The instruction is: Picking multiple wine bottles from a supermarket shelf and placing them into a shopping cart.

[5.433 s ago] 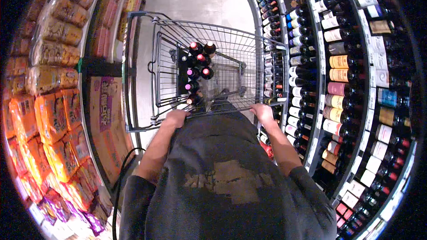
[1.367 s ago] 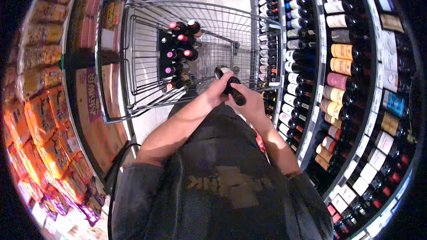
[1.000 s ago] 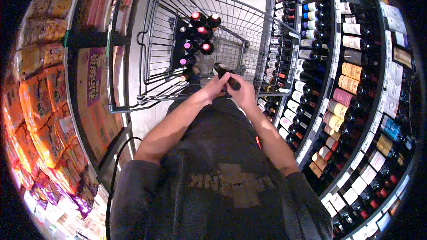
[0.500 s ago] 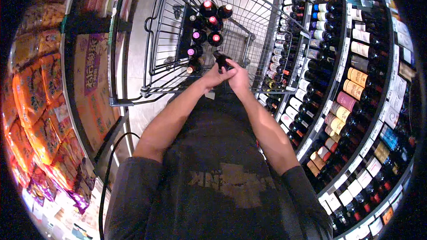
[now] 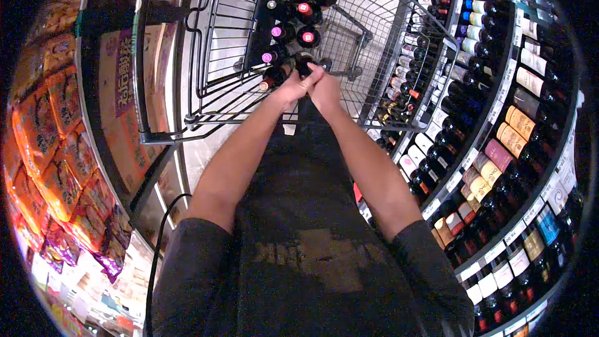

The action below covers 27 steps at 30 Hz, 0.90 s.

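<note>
My left hand (image 5: pixel 289 92) and my right hand (image 5: pixel 324 92) meet just inside the near end of a wire shopping cart (image 5: pixel 215 116). Both are closed around a dark bottle (image 5: pixel 305 63), whose lower part I cannot make out behind my fingers. Several dark wine bottles stand upright in the cart just beyond and to the left. Among them are a red-topped bottle (image 5: pixel 307 37), a purple-topped bottle (image 5: pixel 268 57) and a tan-topped bottle (image 5: pixel 267 84), which is close beside my left hand.
On my right, shelves (image 5: pixel 499 112) hold rows of wine bottles with labels and price tags. Orange snack bags (image 5: pixel 47 131) and a brown carton (image 5: pixel 121 100) are stacked on my left. A black cable (image 5: pixel 163 224) hangs by my left arm.
The dark bottle has moved forward with both hands, nearer the standing bottles, and its visible part now looks more upright. The whole view has shifted slightly.
</note>
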{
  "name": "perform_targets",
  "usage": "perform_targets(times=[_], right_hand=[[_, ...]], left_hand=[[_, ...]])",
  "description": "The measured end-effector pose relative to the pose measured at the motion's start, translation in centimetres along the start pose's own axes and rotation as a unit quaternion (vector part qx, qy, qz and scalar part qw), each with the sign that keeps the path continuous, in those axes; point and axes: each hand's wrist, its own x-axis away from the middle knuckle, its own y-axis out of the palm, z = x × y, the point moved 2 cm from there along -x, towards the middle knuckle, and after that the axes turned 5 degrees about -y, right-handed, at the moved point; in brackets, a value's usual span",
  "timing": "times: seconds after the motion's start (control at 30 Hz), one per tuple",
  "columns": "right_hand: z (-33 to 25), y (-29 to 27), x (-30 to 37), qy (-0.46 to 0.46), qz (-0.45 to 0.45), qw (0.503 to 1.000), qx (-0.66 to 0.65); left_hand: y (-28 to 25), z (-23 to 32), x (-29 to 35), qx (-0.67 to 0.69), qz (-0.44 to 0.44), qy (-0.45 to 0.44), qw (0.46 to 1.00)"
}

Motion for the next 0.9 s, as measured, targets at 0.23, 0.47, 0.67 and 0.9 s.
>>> perform_targets(times=[0.23, 0.47, 0.67, 0.9], right_hand=[[1.9, 1.4, -1.0, -0.021, 0.003, 1.000, 0.007], [1.3, 1.7, -2.3, -0.007, 0.038, 0.999, -0.037], [0.8, 1.9, -3.1, -0.005, 0.013, 1.000, -0.010], [2.1, 3.0, -3.5, -0.038, 0.011, 0.999, -0.009]], left_hand=[[-0.5, -1.1, -3.3, -0.001, 0.032, -0.059, 0.998], [-0.6, 1.5, -2.3, 0.049, -0.020, -0.033, 0.998], [-0.7, 0.9, -3.1, 0.086, 0.062, -0.049, 0.993], [-1.4, 0.4, -4.3, 0.093, 0.037, -0.060, 0.993]])
